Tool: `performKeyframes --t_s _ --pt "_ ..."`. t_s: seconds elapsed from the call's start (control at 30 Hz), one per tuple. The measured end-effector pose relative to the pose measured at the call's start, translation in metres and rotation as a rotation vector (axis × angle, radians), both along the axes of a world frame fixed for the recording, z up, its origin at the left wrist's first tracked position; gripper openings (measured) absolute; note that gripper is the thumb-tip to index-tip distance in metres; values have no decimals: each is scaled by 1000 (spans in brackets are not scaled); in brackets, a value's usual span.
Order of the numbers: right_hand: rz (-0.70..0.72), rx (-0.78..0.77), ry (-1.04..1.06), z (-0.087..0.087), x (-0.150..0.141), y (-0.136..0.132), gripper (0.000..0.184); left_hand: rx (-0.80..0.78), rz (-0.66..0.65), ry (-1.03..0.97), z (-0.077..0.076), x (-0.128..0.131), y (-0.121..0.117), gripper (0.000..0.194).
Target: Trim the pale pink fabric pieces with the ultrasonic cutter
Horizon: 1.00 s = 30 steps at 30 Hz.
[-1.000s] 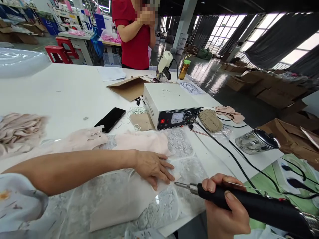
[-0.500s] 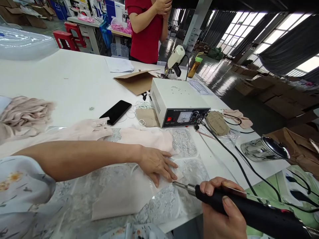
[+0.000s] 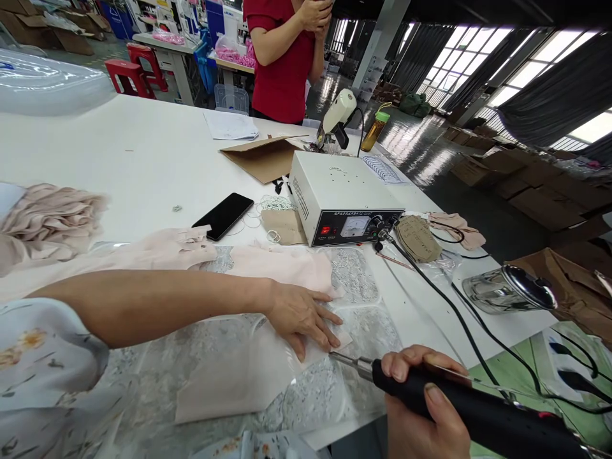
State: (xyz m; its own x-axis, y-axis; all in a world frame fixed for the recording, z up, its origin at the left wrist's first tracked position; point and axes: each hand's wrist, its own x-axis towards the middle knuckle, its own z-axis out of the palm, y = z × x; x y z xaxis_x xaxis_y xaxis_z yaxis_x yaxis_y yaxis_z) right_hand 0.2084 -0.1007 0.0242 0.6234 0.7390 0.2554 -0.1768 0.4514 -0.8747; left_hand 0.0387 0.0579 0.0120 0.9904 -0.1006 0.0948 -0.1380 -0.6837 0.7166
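Note:
My left hand (image 3: 300, 315) lies flat with fingers spread, pressing on a pale pink piece of fabric (image 3: 229, 382). A clear plate or sheet seems to lie over part of the fabric. In my right hand (image 3: 425, 408) is a black ultrasonic handpiece (image 3: 459, 401), fingers wrapped round its barrel. Its thin metal tip points left and meets the fabric's edge just beside my left fingertips. Beneath the fabric is a clear, grey-patterned mat (image 3: 315, 398). A second pink fabric piece (image 3: 282, 266) lies beyond my left wrist.
A white control box (image 3: 347, 191) with a dial stands behind, black cables (image 3: 444, 293) running off rightward. Nearby are a phone (image 3: 224, 215), cardboard pieces (image 3: 282, 226), a steel canister (image 3: 502, 290) and heaped pink fabric (image 3: 52, 213). A person in red (image 3: 280, 64) stands across the white table.
The handpiece and my right hand have shifted slightly left, its tip moving a little along the fabric edge. My left hand stays in place.

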Motion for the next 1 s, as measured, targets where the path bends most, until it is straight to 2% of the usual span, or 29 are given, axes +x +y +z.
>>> performKeyframes --t_s 0.53,1.0 --pt "55 -19 -33 -1 -2 -6 13 -51 -11 -27 -7 0 1 19" --pt "57 13 -133 2 -4 -4 7 -91 27 -14 -3 0 1 20"
